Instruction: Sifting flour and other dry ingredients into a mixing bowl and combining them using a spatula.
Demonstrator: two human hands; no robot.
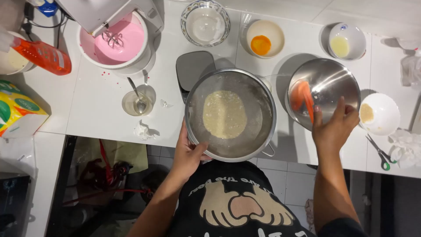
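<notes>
Left hand (189,151) is gripping the sieve (230,115) rim, fingers curled under, thumb over; flour sitting beyond the fingertips. Right hand (334,127) is pinching the orange spatula (303,98) inside the steel bowl (337,79).

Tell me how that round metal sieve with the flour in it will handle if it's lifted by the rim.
The sieve probably lifts light: thin rim, fine mesh, small powder heap. Held only at the rim by the left hand, it may tilt. Jolts would likely shake powder through.
</notes>
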